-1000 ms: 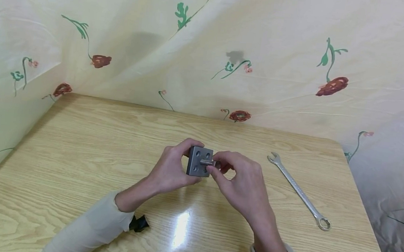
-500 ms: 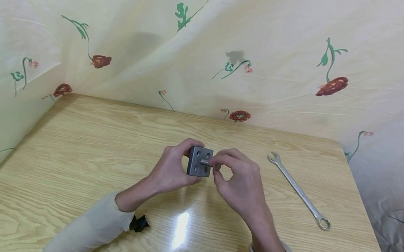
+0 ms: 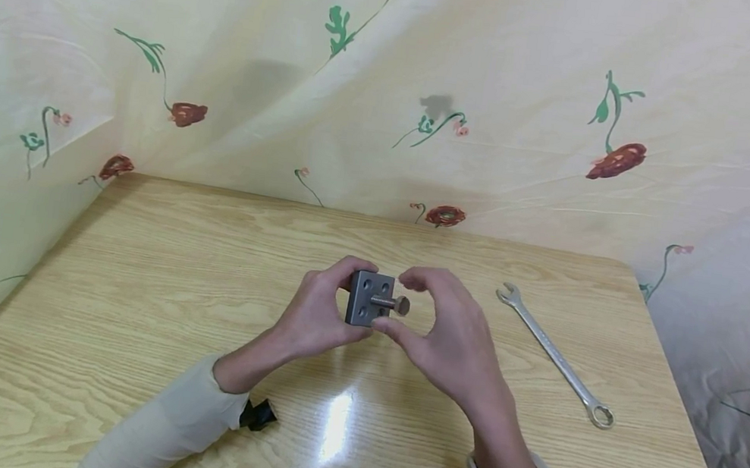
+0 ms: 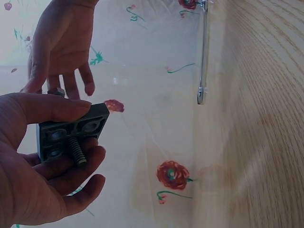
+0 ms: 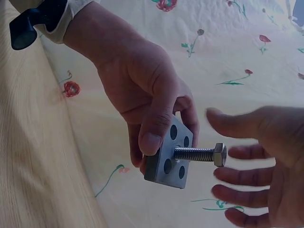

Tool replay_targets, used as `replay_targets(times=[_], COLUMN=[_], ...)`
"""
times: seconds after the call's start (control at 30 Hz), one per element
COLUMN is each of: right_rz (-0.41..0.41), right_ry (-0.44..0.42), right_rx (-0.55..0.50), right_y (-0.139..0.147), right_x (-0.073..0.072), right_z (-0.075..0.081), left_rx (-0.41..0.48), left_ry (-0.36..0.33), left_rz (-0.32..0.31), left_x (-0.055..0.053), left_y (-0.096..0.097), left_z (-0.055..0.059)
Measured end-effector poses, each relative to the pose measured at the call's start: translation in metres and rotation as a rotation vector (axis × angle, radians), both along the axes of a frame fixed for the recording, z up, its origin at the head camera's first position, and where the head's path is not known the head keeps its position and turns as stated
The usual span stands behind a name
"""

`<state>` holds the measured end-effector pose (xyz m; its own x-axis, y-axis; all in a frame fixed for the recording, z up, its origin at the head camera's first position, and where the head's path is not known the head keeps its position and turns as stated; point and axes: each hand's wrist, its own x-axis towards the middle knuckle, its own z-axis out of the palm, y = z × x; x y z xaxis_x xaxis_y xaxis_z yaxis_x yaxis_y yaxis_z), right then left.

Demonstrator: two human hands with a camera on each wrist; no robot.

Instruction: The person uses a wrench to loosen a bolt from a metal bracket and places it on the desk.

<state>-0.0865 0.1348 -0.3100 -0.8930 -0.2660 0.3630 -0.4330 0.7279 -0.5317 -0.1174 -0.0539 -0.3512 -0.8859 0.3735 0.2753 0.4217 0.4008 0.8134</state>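
Note:
My left hand [image 3: 315, 312] grips a square grey metal plate [image 5: 164, 164] by its edges, thumb on one side and fingers on the other. The plate has several round holes. A hex-head bolt [image 5: 197, 154] passes through its middle; the head sticks out toward my right hand, and in the left wrist view the threaded end [image 4: 77, 151] comes out of the other face. Around the bolt head, but apart from it, my right hand [image 3: 454, 334] holds its thumb and fingers spread, with nothing between them.
A combination wrench [image 3: 555, 352] lies slantwise on the wooden table [image 3: 138, 270], right of my hands. Flower-patterned cloth [image 3: 259, 100] hangs behind the table and at its sides. Dark wrist-worn devices [image 3: 258, 414] show at both sleeves.
The fingers of my right hand pinched the bolt head earlier and have now let go and spread apart, leaving the head uncovered. My left hand and the plate have hardly moved.

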Motion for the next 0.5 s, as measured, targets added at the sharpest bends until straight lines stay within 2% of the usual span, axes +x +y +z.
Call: replay_targets(times=[0.13,0.27,0.37,0.5], right_rz=[-0.071,-0.104,-0.126,-0.146], right_ry=[-0.094,-0.169,-0.191,-0.169], right_rx=[0.008,0.02,0.038,0.037], right_y=[0.0017,0.0009,-0.0008,-0.0029], right_x=[0.0,0.0008,0.0014,0.002], right_z=[0.0015,0.0022,0.0025,0.002], left_rx=[-0.003,-0.001,-0.001,-0.005], left_ry=[-0.001,0.002,0.007,0.012], left_rz=[0.003,0.005,0.004,0.008], left_x=[0.0002,0.0001,-0.0003,-0.0009], left_y=[0.0001,0.0,-0.0002,-0.0002], left_z=[0.0003,-0.0006,-0.0015,-0.0024])
